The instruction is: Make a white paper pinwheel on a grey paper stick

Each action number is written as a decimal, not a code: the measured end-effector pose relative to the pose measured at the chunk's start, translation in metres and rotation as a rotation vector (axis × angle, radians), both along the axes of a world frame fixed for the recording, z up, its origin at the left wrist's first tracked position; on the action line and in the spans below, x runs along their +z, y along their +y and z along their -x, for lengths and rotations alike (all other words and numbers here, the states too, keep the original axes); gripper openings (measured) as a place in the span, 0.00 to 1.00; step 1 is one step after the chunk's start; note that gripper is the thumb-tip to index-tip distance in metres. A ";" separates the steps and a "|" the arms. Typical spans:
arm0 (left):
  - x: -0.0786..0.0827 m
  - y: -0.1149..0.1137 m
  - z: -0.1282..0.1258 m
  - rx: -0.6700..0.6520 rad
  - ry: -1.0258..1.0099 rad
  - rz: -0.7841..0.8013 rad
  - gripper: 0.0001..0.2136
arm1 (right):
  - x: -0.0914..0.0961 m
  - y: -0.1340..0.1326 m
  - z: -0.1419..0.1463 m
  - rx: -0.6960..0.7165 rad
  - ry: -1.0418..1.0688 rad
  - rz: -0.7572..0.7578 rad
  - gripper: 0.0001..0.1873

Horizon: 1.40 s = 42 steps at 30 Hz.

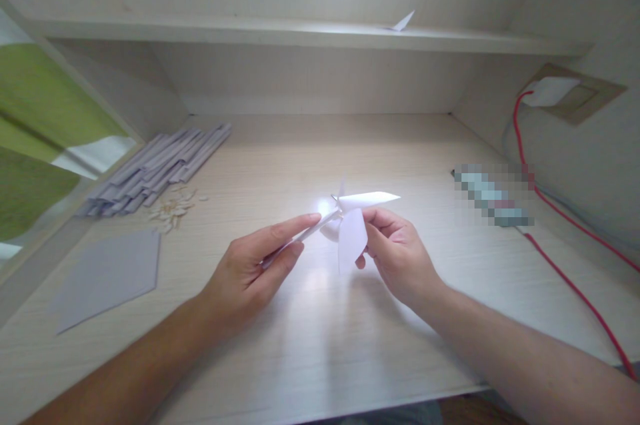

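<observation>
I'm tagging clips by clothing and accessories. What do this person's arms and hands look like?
Both hands are bare: the left hand and right hand show no gloves, rings or bands. The left forearm and right forearm are uncovered, with no sleeve, watch or bracelet in view.

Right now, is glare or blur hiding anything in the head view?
Head view: glare burns out the folded white paper between the left hand and right hand, hiding its creases; a pixelated patch masks something beside the red cable.
</observation>
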<state>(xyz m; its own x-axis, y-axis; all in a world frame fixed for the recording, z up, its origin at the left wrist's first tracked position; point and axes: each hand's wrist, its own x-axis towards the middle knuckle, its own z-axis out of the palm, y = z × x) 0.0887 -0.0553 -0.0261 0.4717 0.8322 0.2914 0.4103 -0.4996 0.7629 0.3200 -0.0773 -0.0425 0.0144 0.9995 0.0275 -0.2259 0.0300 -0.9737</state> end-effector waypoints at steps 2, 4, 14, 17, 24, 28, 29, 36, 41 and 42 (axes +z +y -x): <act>-0.001 0.000 0.000 -0.011 -0.006 -0.033 0.20 | -0.001 -0.001 -0.001 0.005 0.010 0.001 0.12; -0.001 0.000 0.000 -0.031 -0.022 -0.078 0.20 | -0.001 -0.001 -0.001 0.012 0.016 -0.006 0.12; -0.002 0.000 0.000 -0.090 -0.096 -0.193 0.23 | 0.005 -0.003 0.001 0.059 -0.007 -0.047 0.12; -0.002 0.001 -0.001 -0.104 -0.131 -0.195 0.23 | 0.008 -0.006 0.001 0.058 -0.026 -0.076 0.12; 0.001 0.001 -0.006 -0.114 -0.263 -0.316 0.21 | 0.012 -0.016 0.006 0.069 -0.083 -0.124 0.12; 0.004 -0.003 -0.005 -0.114 -0.263 -0.376 0.20 | 0.021 -0.026 0.008 0.045 -0.252 -0.280 0.07; 0.005 -0.004 -0.004 -0.120 -0.265 -0.389 0.20 | 0.023 -0.028 0.008 0.044 -0.298 -0.323 0.07; 0.009 -0.010 -0.002 -0.149 -0.298 -0.372 0.19 | 0.028 -0.032 0.009 0.054 -0.405 -0.423 0.04; 0.011 -0.010 -0.004 -0.155 -0.301 -0.356 0.18 | 0.027 -0.033 0.008 0.069 -0.404 -0.424 0.05; 0.012 -0.010 -0.004 -0.153 -0.304 -0.351 0.18 | 0.027 -0.034 0.008 0.073 -0.399 -0.426 0.06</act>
